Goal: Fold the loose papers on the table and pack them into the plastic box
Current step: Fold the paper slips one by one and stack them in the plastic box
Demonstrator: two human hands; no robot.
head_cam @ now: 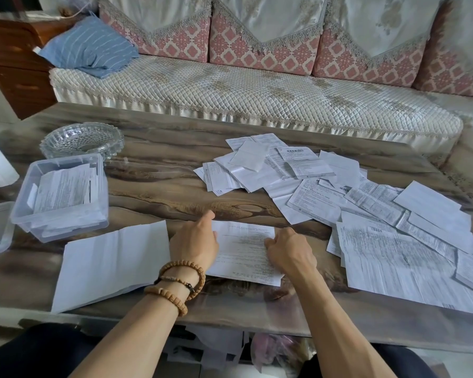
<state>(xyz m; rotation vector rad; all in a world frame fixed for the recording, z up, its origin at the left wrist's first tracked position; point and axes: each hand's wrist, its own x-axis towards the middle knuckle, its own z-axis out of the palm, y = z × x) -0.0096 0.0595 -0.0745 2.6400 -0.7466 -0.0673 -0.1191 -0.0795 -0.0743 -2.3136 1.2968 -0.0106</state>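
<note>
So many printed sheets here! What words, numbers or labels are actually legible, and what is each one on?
None can be read.
Sheet under both hands: rows of fine print, too small and blurred.
Loose papers on the right: dense print and bold headings, blurred, unreadable.
Folded papers in the plastic box: faint lines of print, unreadable.
Large sheet at left: its visible side shows no print.
Plastic box and glass dish: no label visible.
</note>
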